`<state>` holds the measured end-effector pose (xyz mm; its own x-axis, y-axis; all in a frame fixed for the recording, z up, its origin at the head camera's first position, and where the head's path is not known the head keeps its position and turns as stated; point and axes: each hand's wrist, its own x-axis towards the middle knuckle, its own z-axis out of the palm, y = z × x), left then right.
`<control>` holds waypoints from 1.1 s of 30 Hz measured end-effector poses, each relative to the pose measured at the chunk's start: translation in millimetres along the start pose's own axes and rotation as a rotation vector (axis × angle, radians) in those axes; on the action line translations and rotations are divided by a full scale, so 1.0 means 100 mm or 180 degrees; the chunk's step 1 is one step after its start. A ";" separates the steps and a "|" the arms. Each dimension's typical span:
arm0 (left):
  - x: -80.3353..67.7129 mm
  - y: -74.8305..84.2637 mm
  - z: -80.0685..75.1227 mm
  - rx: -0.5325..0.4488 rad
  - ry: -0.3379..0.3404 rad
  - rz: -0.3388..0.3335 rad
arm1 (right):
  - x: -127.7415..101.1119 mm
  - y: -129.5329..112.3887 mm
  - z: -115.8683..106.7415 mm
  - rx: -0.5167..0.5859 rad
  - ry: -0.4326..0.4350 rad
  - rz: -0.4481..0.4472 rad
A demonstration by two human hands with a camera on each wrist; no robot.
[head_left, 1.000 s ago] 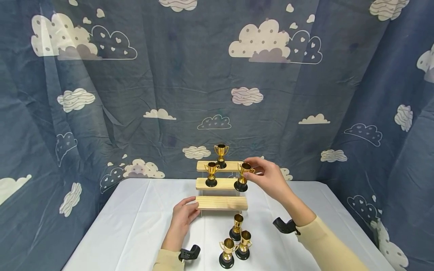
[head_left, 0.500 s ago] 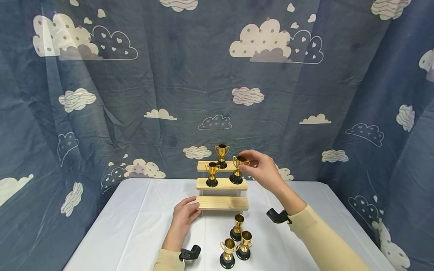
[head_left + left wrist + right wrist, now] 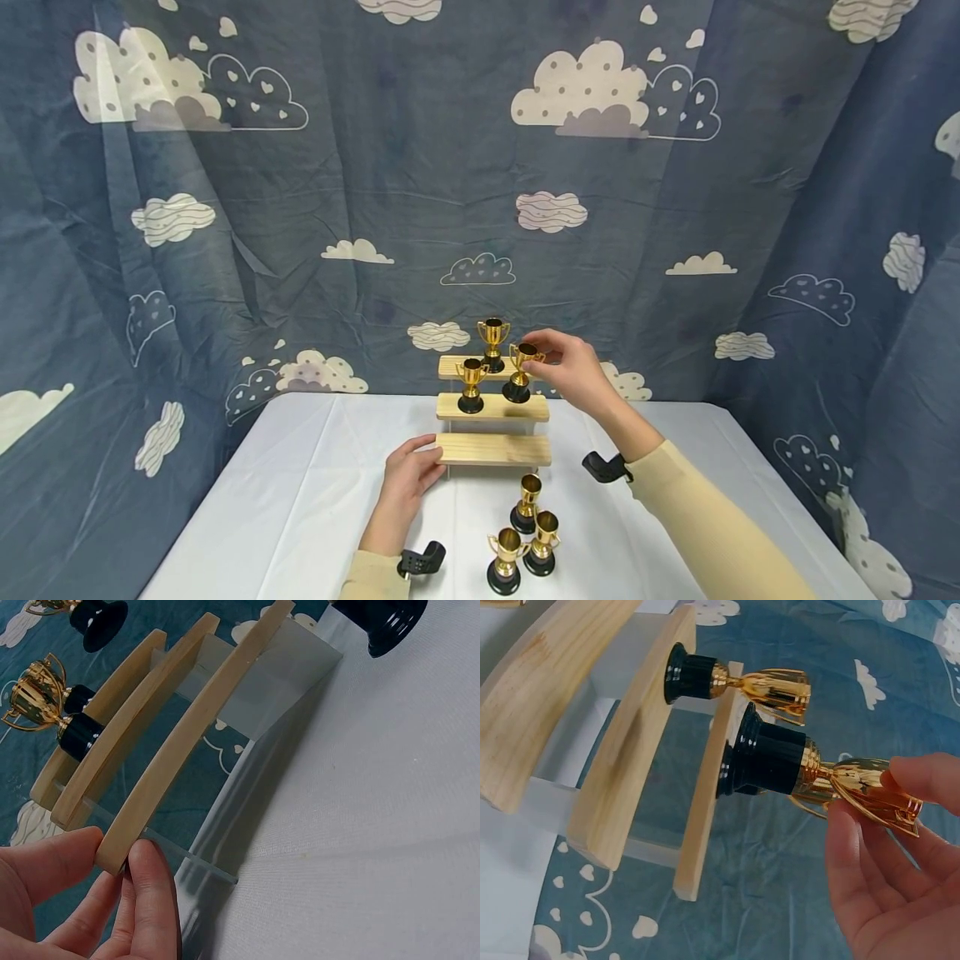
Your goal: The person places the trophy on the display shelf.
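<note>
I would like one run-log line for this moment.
right hand: holds trophy in mid-air | left hand: pinches lowest board | standing trophies: top board one, middle board one, table three

Left arm (image 3: 384, 533): enters at the lower edge of the head view, pale yellow sleeve (image 3: 373, 579) behind the wrist | Left hand (image 3: 407, 477): thumb and fingers pinch | Right arm (image 3: 712, 521): extends diagonally forward and inward, likewise sleeved | Right hand (image 3: 573, 368): higher than the left hand, thumb opposing curled fingers, pinching

Three trophies (image 3: 507, 546) before the stand (image 3: 492, 450)
</note>
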<state>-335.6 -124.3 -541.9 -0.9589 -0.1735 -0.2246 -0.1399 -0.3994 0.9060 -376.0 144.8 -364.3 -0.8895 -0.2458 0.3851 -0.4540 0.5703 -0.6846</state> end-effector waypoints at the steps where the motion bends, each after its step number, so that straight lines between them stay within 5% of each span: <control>1: 0.00 0.00 0.00 0.0002 0.0000 0.0001 | 0.01 0.01 0.01 0.0000 -0.0020 0.0025; 33: -0.05 0.02 -0.01 0.0040 -0.0059 0.0002 | 0.16 0.27 0.23 -0.0178 -0.0384 0.0231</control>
<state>-331.2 -124.8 -539.2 -0.9634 -0.1571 -0.2174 -0.1422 -0.3880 0.9106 -404.1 137.9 -391.1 -0.9212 -0.2929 0.2563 -0.3876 0.6319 -0.6712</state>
